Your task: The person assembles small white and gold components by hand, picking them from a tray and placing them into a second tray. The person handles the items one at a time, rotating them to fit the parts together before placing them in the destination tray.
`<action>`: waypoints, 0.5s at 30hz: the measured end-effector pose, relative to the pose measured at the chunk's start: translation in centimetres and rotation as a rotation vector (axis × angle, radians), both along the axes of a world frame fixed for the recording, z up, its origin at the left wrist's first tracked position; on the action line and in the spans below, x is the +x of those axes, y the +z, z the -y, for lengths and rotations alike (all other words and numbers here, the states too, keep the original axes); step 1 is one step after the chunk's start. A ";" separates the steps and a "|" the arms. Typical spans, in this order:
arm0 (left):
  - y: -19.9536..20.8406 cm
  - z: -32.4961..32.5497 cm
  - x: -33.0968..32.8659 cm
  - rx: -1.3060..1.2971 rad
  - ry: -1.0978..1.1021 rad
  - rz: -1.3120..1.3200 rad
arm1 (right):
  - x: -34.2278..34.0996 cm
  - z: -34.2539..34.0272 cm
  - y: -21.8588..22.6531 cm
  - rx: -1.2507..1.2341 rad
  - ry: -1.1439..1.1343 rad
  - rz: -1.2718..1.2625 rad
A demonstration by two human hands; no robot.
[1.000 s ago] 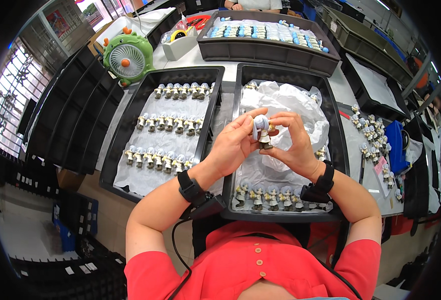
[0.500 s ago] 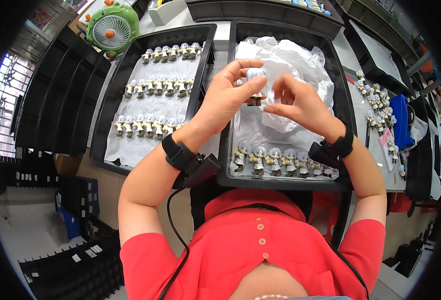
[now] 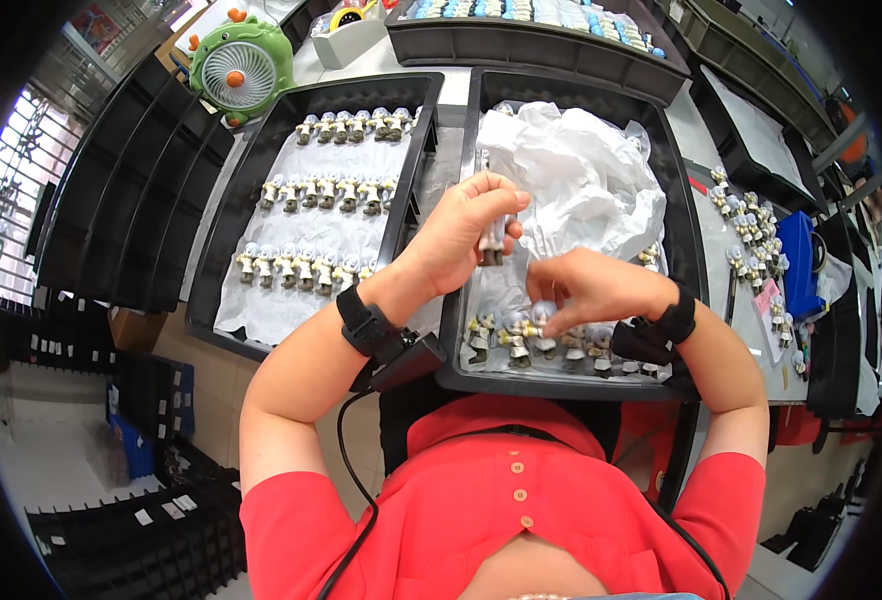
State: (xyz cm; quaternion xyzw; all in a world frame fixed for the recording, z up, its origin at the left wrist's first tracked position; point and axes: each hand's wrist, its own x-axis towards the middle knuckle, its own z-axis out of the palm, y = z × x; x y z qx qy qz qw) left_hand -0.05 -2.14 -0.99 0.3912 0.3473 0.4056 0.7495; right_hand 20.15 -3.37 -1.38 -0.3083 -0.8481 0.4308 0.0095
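Closed around a small figurine (image 3: 493,245) with pale hair and dark legs, my left hand (image 3: 458,228) is raised over the right-hand black tray (image 3: 454,340). Its fingers hide the figurine's upper part. My right hand (image 3: 598,287) reaches down to the near row in that tray, thumb and fingers closed about the head of a standing figurine (image 3: 543,325). Beside it are several similar figurines, such as one at the row's left end (image 3: 482,336); my right wrist partly hides others. Crumpled white paper (image 3: 586,190) fills the tray's far part.
To the left, another black tray (image 3: 201,290) holds three rows of figurines on white paper. More figurines (image 3: 751,235) cluster at the right, near a blue bin (image 3: 801,265). A green fan (image 3: 244,68) and a grey crate (image 3: 541,48) stand at the back.
My left hand has moved slightly down with its figurine. My right hand has come down from beside it to the near row and closed on a figurine there.
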 end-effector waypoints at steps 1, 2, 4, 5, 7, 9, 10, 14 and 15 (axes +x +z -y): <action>0.0 0.0 0.0 -0.005 -0.013 -0.023 | 0.2 -0.3 0.1 -0.011 -0.059 -0.165; 0.0 0.1 -0.1 -0.010 -0.027 -0.046 | 0.3 -0.2 1.0 -0.025 -0.149 -0.279; 0.1 0.1 0.0 0.013 -0.053 -0.093 | 0.5 -0.7 1.3 -0.022 -0.304 -0.470; -0.4 0.1 -0.1 0.034 -0.065 -0.116 | 0.8 -0.9 1.0 -0.029 -0.357 -0.505; 0.1 0.4 0.2 0.048 -0.099 -0.143 | 1.0 -1.2 1.0 -0.054 -0.431 -0.538; 0.1 0.6 0.3 0.052 -0.158 -0.146 | 1.1 -1.5 0.6 -0.079 -0.471 -0.606; 0.0 0.6 0.3 0.058 -0.173 -0.132 | 1.1 -1.6 0.6 -0.092 -0.472 -0.620; -0.5 0.2 -0.2 0.040 -0.214 0.009 | 1.1 -1.7 0.6 -0.152 -0.485 -0.709; -0.4 0.0 -0.2 0.041 -0.217 0.045 | 1.1 -1.7 0.5 -0.163 -0.500 -0.757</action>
